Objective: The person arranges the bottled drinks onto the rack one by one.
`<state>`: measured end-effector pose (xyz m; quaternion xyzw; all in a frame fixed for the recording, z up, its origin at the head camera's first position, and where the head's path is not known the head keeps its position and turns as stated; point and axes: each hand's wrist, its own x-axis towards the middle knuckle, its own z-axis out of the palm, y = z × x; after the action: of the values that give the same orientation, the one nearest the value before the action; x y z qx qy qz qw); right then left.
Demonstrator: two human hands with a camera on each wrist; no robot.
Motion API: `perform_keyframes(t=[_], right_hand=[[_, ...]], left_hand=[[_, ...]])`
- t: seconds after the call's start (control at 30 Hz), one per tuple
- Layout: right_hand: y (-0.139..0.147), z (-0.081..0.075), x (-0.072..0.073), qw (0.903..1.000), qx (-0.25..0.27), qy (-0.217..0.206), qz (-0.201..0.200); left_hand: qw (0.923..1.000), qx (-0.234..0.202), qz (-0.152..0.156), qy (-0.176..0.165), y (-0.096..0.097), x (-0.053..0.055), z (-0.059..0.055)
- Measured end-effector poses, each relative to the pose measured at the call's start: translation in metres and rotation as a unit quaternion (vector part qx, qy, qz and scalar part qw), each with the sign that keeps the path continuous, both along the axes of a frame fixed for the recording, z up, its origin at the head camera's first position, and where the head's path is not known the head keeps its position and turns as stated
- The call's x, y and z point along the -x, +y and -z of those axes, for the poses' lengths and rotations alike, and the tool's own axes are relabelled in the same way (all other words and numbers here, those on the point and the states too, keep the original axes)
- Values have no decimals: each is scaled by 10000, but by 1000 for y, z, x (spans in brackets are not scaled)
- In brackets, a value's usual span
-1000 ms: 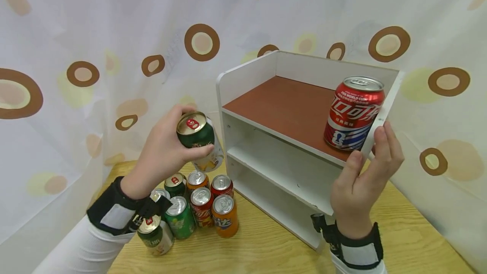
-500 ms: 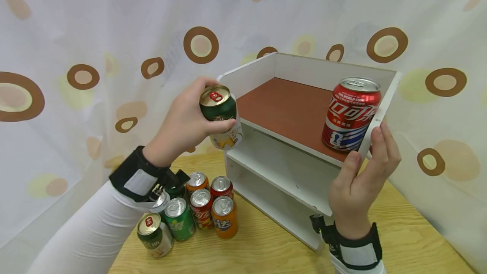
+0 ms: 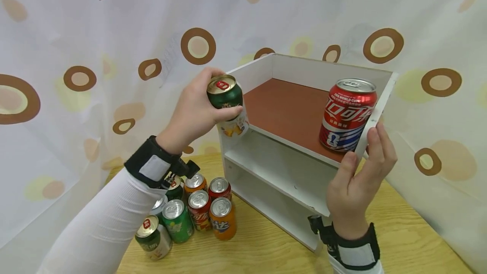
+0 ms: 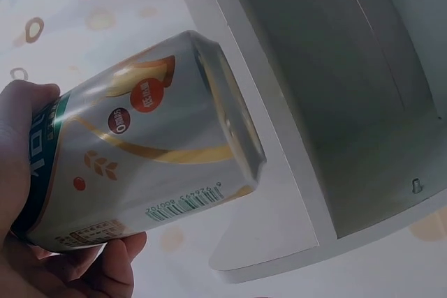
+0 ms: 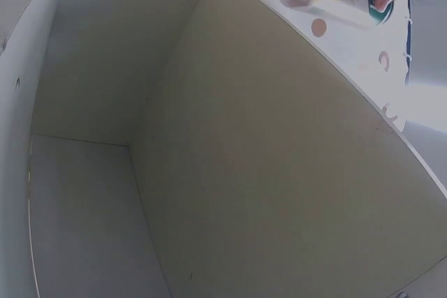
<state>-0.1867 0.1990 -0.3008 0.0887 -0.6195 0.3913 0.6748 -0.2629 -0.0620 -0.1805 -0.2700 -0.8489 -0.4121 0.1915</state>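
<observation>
My left hand (image 3: 199, 107) grips a green-and-white drink can (image 3: 233, 115) with a gold top and red tab, thumb across its front. The can is in the air at the left front corner of a white shelf unit (image 3: 262, 172). In the left wrist view the can's white lower side (image 4: 160, 144) and its bottom rim show beside the shelf edge. My right hand (image 3: 357, 185) pinches the front edge of the unit's right side panel between thumb and fingers. Just inside that panel, a red cola can (image 3: 348, 115) stands upright on the brown top surface (image 3: 289, 105).
Several cans stand grouped on the wooden table (image 3: 258, 248) left of the unit, among them an orange can (image 3: 222, 219), a green can (image 3: 177, 221) and a green-and-white can (image 3: 153, 238). Below the top are two white shelf levels. A patterned curtain (image 3: 236, 24) hangs behind.
My left hand has carried the green-and-white can up and to the right, from above the grouped cans to the unit's top left corner. My right hand keeps its hold on the panel.
</observation>
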Motion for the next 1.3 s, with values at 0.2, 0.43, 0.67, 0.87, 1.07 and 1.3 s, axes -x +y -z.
perform_keyframes(t=[0.2,0.43,0.67,0.87,1.07,1.3], right_hand=[[0,0,1,10000,16,26,12],[1,1,1,10000,-43,29,-2],[3,2,3,10000,-67,62,8],[4,2,2,9999,-67,75,1],[5,2,3,9999,-79,93,-32],[5,3,2,9999,-92,56,-14]], left_hand=[[9998,-161,-107,-11,5,4,-2],[9995,-278,-161,-37,10,9,2],[9993,-314,-195,-98,14,13,5],[9988,-413,-237,-71,22,16,7],[9985,-451,-299,-31,30,19,7],[9983,-428,-384,-124,37,24,7]])
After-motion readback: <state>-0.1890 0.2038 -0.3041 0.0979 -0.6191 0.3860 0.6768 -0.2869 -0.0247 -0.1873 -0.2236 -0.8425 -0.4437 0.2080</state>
